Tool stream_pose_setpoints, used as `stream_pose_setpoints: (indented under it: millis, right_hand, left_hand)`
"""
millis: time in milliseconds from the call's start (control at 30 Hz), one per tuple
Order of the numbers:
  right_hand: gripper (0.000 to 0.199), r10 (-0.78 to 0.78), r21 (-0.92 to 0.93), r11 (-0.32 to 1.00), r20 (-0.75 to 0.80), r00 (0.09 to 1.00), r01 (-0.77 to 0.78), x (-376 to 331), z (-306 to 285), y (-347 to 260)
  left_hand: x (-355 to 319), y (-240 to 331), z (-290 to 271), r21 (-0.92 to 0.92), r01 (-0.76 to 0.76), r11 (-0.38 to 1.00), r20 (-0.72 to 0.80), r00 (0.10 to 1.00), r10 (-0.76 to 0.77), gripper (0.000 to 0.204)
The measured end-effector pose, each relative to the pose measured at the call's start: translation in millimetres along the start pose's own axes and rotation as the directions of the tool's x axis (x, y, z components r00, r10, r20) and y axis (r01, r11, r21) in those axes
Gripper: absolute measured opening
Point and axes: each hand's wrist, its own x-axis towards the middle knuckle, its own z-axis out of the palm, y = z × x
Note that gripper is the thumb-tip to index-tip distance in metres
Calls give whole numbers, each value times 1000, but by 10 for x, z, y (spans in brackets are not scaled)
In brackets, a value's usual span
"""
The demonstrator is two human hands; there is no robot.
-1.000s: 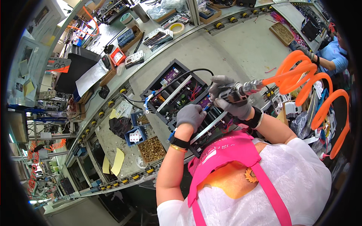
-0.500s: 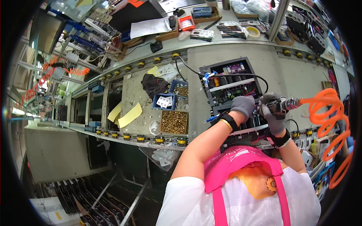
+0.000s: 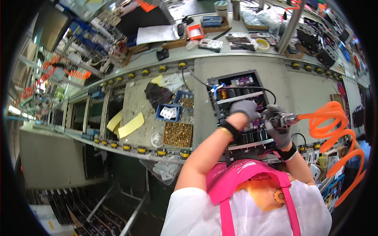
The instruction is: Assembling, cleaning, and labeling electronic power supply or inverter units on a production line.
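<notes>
An open black metal chassis (image 3: 213, 103) packed with circuit boards and dark cylindrical parts lies on the board in front of me. My left hand (image 3: 245, 109), in a grey glove, reaches over the middle of it with fingers curled down; what they pinch is hidden. At its right side, my gloved right hand (image 3: 280, 135) is wrapped round a dark air screwdriver (image 3: 282, 120) with a metal end, joined to a coiled orange hose (image 3: 328, 112). The driver's tip points left toward my left fingers. A blue-and-white clamp-like piece (image 3: 217, 89) with a black cable sits at the chassis's left edge.
Left of the chassis are a box of brass-coloured screws (image 3: 178, 134), blue bins (image 3: 167, 113), a dark cloth (image 3: 157, 94) and yellow strips (image 3: 131, 125). A roller rail (image 3: 141, 150) runs along the near edge. Tape (image 3: 262, 44) and parts line the back shelf.
My left hand has shifted left and farther away over the chassis. My right hand with the air screwdriver has moved slightly left. The whole view has shifted a little.
</notes>
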Motion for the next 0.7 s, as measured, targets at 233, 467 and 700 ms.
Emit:
stream_pose_setpoints:
  millis: [233,467,700]
  right_hand:
    - [49,-110,-27,994,-7,994,110,-59,64,-69]
    - [46,-280,-20,959,-191,941,282,-224,-500,-134]
    - [47,-304,-77,951,-423,853,301,-427,-984,-388]
  left_hand:
    - [102,-800,-369,329,215,920,-466,884,-40,33]
    - [318,-668,49,473,-128,872,-268,922,280,54]
    - [385,-412,84,372,-75,925,-281,941,189,47]
